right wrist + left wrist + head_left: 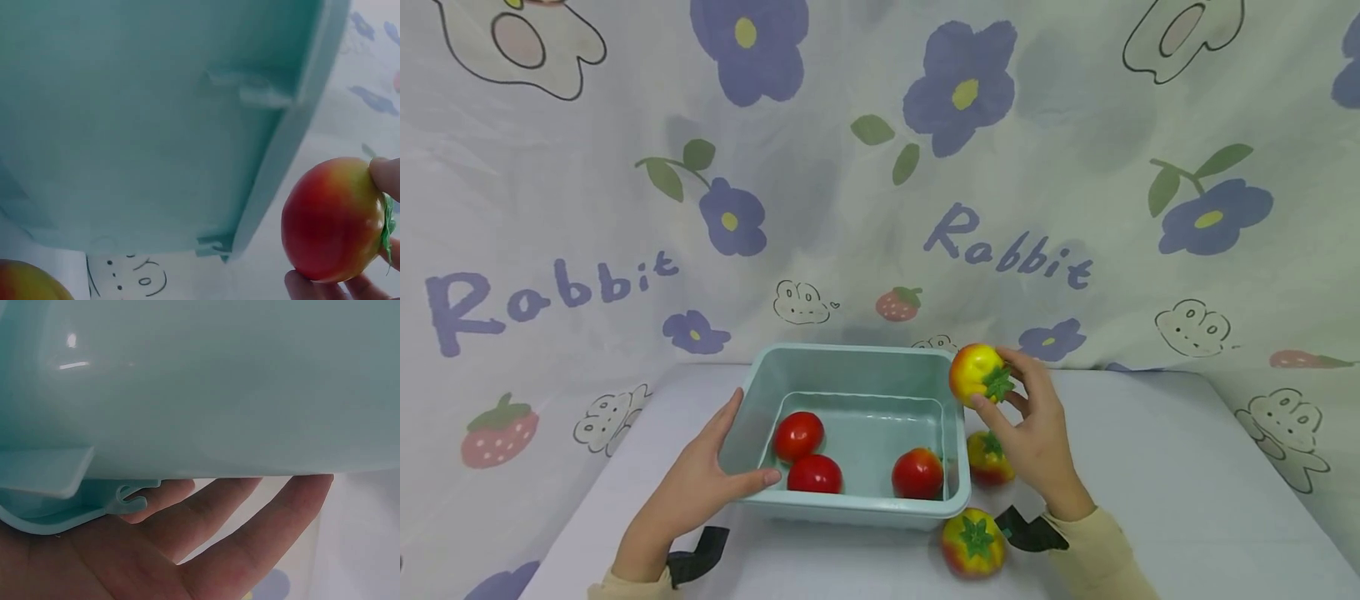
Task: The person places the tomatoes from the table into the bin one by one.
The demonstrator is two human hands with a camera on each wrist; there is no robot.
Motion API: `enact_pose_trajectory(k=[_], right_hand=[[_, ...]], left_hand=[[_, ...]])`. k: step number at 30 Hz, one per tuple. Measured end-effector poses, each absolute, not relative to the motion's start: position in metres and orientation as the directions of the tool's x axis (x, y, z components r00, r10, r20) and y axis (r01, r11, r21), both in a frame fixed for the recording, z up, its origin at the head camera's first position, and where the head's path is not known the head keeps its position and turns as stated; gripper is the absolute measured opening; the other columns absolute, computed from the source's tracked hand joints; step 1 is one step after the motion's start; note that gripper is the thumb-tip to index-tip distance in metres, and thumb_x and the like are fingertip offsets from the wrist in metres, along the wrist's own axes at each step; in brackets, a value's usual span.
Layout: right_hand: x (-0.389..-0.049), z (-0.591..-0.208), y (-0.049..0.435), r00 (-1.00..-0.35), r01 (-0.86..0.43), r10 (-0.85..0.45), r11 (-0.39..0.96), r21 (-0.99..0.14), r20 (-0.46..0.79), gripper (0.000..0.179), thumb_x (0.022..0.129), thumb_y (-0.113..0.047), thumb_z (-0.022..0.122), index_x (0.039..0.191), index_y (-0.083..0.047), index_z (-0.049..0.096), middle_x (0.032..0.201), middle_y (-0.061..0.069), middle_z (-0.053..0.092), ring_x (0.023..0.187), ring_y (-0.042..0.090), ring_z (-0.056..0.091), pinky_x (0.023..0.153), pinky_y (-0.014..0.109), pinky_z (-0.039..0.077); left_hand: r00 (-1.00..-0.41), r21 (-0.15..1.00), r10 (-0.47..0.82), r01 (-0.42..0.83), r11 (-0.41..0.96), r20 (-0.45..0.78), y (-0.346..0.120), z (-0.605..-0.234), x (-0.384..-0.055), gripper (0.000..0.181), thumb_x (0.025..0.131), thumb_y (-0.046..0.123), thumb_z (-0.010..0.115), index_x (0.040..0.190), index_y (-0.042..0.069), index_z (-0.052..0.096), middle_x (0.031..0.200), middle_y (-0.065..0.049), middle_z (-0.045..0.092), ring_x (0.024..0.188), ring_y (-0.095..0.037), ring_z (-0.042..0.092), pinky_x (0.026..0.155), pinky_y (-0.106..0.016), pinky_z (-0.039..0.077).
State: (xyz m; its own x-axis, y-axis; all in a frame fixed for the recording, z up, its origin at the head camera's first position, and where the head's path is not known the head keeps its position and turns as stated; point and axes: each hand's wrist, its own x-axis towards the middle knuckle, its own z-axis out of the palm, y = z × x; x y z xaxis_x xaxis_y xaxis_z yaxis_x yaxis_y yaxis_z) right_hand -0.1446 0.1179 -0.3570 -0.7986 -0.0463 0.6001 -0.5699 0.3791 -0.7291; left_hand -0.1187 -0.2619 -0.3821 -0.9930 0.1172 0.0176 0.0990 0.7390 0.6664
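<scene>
A light blue-green plastic basin [861,507] stands on the table. My left hand [696,475] holds its near left corner, thumb over the rim and fingers along the outer wall, as the left wrist view also shows. Above the basin's right rim, my right hand [1033,421] grips a yellow-and-red tomato [976,372] by its sides, near the green leafy top. In the right wrist view this tomato [331,219] shows its red underside. Inside the basin lie red tomatoes: one [799,437] at the left, another [815,475] in front of it, a third [917,473] at the right.
Outside the basin's right side lies a yellow-red tomato [990,458], partly behind my right hand. Another one [973,543] sits nearer, by the basin's front right corner. A printed cloth [842,208] hangs behind the white table [1165,500].
</scene>
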Motion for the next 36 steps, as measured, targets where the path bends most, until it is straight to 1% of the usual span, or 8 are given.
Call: enact_pose_trajectory(k=[7, 12, 15, 19, 24, 27, 31, 36], right_hand=[[-0.139, -0.362, 0.106, -0.781, -0.61, -0.092, 0.327, -0.722, 0.618, 0.06, 0.077, 0.005, 0.071, 0.13, 0.003, 0.044, 0.126, 0.014, 0.046, 0.111, 0.02, 0.047, 0.086, 0.025, 0.051], [-0.137, -0.367, 0.095, -0.782, -0.616, -0.129, 0.307, -0.726, 0.609, 0.06, 0.077, 0.003, 0.072, 0.13, 0.002, 0.044, 0.128, 0.012, 0.045, 0.113, 0.021, 0.046, 0.087, 0.031, 0.051], [-0.144, -0.381, 0.094, -0.777, -0.623, -0.144, 0.313, -0.717, 0.613, 0.064, 0.077, -0.003, 0.073, 0.133, -0.006, 0.044, 0.132, 0.006, 0.044, 0.116, 0.019, 0.045, 0.09, 0.032, 0.049], [-0.154, -0.399, 0.095, -0.757, -0.647, -0.165, 0.331, -0.687, 0.633, 0.068, 0.076, -0.01, 0.076, 0.135, -0.016, 0.043, 0.135, 0.001, 0.042, 0.122, 0.017, 0.042, 0.095, 0.029, 0.045], [-0.153, -0.403, 0.093, -0.763, -0.64, -0.175, 0.345, -0.687, 0.622, 0.067, 0.077, -0.013, 0.076, 0.135, -0.017, 0.044, 0.137, 0.004, 0.042, 0.125, 0.017, 0.041, 0.098, 0.027, 0.042], [-0.153, -0.403, 0.093, -0.759, -0.646, -0.188, 0.335, -0.686, 0.624, 0.068, 0.076, -0.012, 0.077, 0.136, -0.016, 0.044, 0.139, 0.004, 0.041, 0.125, 0.018, 0.041, 0.099, 0.03, 0.042], [-0.154, -0.402, 0.095, -0.751, -0.657, -0.211, 0.335, -0.675, 0.626, 0.068, 0.077, -0.013, 0.076, 0.137, -0.016, 0.043, 0.141, 0.001, 0.039, 0.127, 0.019, 0.04, 0.098, 0.035, 0.042], [-0.158, -0.401, 0.103, -0.745, -0.662, -0.194, 0.33, -0.673, 0.638, 0.063, 0.08, -0.01, 0.072, 0.136, -0.017, 0.044, 0.138, 0.002, 0.043, 0.125, 0.018, 0.042, 0.095, 0.036, 0.045]], left_hand=[[-0.993, 0.667, 0.116, 0.099, 0.738, 0.019, -0.261, -0.381, -0.115, 0.11, 0.072, 0.052, 0.072, 0.15, 0.017, 0.004, 0.152, -0.015, 0.017, 0.13, -0.042, 0.027, 0.087, -0.07, 0.034], [-0.992, 0.659, 0.124, 0.118, 0.743, 0.037, -0.263, -0.379, -0.115, 0.109, 0.073, 0.051, 0.072, 0.15, 0.016, 0.005, 0.152, -0.015, 0.018, 0.13, -0.041, 0.027, 0.086, -0.071, 0.034], [-0.991, 0.657, 0.129, 0.128, 0.743, 0.046, -0.264, -0.379, -0.117, 0.109, 0.072, 0.051, 0.073, 0.15, 0.016, 0.005, 0.152, -0.015, 0.018, 0.13, -0.042, 0.027, 0.086, -0.071, 0.034], [-0.991, 0.655, 0.128, 0.129, 0.745, 0.049, -0.263, -0.38, -0.119, 0.109, 0.072, 0.051, 0.073, 0.15, 0.016, 0.005, 0.151, -0.016, 0.018, 0.13, -0.043, 0.027, 0.085, -0.071, 0.034], [-0.99, 0.653, 0.133, 0.132, 0.746, 0.049, -0.262, -0.38, -0.119, 0.109, 0.072, 0.051, 0.073, 0.15, 0.017, 0.005, 0.151, -0.016, 0.019, 0.13, -0.043, 0.027, 0.085, -0.071, 0.034], [-0.99, 0.653, 0.135, 0.131, 0.746, 0.044, -0.261, -0.379, -0.119, 0.108, 0.073, 0.051, 0.072, 0.15, 0.017, 0.004, 0.152, -0.015, 0.018, 0.13, -0.042, 0.027, 0.086, -0.071, 0.034], [-0.99, 0.649, 0.136, 0.127, 0.75, 0.037, -0.262, -0.379, -0.119, 0.109, 0.073, 0.052, 0.071, 0.15, 0.017, 0.003, 0.152, -0.015, 0.017, 0.131, -0.042, 0.026, 0.087, -0.071, 0.033], [-0.989, 0.651, 0.141, 0.129, 0.748, 0.035, -0.263, -0.38, -0.119, 0.109, 0.074, 0.051, 0.072, 0.15, 0.017, 0.002, 0.153, -0.014, 0.015, 0.132, -0.042, 0.025, 0.088, -0.072, 0.031]])
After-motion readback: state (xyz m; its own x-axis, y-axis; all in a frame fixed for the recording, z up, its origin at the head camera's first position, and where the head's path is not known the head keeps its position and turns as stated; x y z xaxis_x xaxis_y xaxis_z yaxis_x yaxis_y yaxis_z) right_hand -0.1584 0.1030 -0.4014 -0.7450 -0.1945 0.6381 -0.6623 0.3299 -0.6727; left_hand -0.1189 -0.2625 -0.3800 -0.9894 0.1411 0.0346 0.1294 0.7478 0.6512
